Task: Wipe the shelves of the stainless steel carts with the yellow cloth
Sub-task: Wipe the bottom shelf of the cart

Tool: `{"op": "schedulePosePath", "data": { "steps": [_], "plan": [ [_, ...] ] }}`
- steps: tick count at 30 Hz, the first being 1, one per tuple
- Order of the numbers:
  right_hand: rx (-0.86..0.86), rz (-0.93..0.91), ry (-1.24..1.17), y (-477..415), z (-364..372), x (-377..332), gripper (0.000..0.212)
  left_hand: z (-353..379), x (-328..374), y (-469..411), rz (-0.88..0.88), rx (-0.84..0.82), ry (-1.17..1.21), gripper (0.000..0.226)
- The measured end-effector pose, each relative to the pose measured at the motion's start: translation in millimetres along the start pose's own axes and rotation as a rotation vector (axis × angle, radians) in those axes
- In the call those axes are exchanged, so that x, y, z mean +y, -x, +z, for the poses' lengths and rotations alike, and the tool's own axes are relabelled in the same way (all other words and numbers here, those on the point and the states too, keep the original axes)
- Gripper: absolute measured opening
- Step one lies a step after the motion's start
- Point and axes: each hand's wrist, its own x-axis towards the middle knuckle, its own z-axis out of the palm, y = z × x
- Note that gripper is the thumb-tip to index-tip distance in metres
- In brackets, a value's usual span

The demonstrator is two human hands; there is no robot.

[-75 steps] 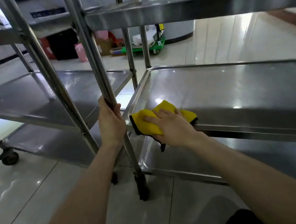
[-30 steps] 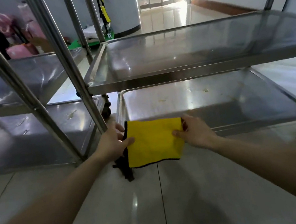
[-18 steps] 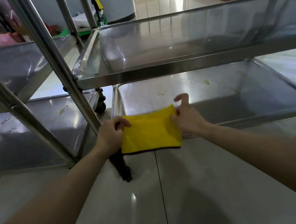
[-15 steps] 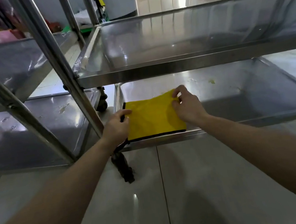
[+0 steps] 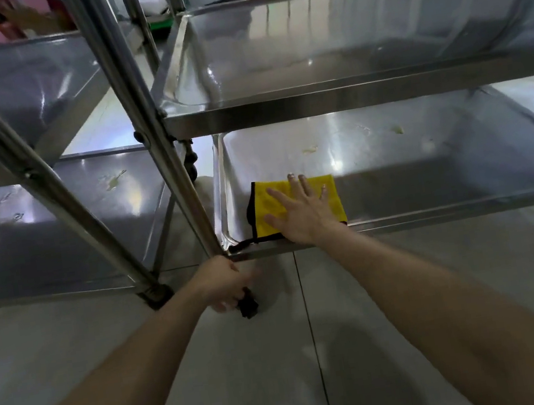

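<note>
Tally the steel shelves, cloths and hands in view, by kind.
Steel shelves: 4
Yellow cloth: 1
Hands: 2, left hand gripping a cart leg, right hand flat on the cloth
Total: 7

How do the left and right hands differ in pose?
The right hand lies flat, fingers spread, on the yellow cloth; the left hand curls round the cart leg. The right hand reaches over the bottom shelf; the left hand is outside, at its corner. Both are bare.
</note>
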Motion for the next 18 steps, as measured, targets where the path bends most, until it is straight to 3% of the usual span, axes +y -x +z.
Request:
{"op": "schedulePosePath", "data": {
  "steps": [2,5,7,9,11,12,14,18],
  "plan": [
    [-0.036,0.037,0.055,1,20,-2,0.076,-13,-15,-2,-0.100,0.101,0.106,0.060],
    [-0.053,0.051,0.072,5,42,6,0.078,-28,-15,-11,-0.127,0.441,0.317,0.092],
    [-0.020,0.038,0.076,5,50,8,0.080,-28,-7,-19,0.040,0.668,0.507,0.090],
    [0.025,0.002,0.111,0,48,11,0.083,-18,8,-26,0.192,0.818,0.690,0.067],
    [0.145,-0.044,0.145,-9,39,17,0.084,-3,15,-33,0.309,0.877,0.840,0.042],
    [0.205,-0.066,0.134,-16,36,21,0.084,1,18,-35,0.338,0.894,0.900,0.044],
    [0.169,-0.103,0.094,-34,35,29,0.084,1,17,-42,0.374,0.894,0.937,0.055],
    [0.086,-0.092,0.062,-36,52,26,0.086,-8,7,-48,0.452,0.820,0.972,0.048]
  ]
}}
